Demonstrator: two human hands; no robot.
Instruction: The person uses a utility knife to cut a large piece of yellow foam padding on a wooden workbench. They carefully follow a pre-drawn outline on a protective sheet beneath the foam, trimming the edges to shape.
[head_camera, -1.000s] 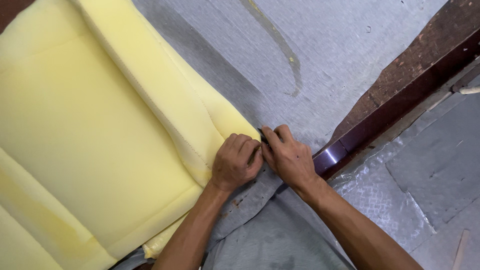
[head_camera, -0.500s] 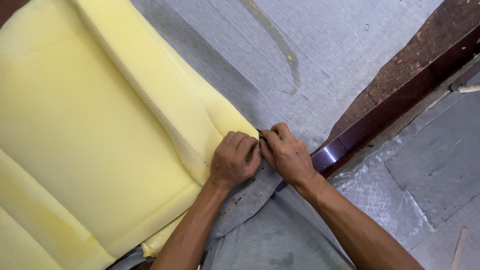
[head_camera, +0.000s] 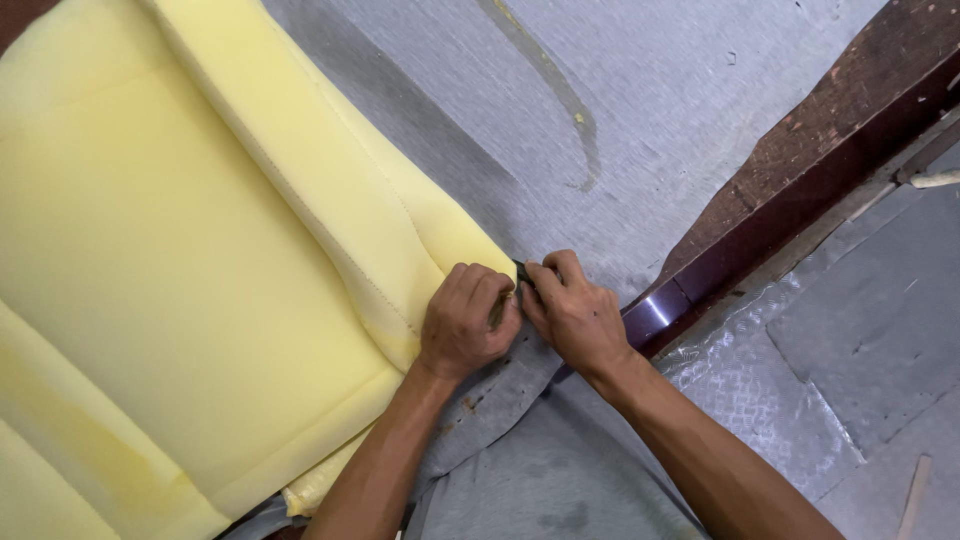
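Left hand (head_camera: 467, 322) and right hand (head_camera: 575, 312) both clenched, pinching dark clip (head_camera: 521, 272) at foam (head_camera: 200, 250) corner. Risk: slip tearing foam edge.

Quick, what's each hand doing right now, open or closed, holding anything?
Left hand: closed in a fist at the corner of the yellow foam cushion; what it grips is hidden.
Right hand: fingers curled, pinching a small dark object beside the left.
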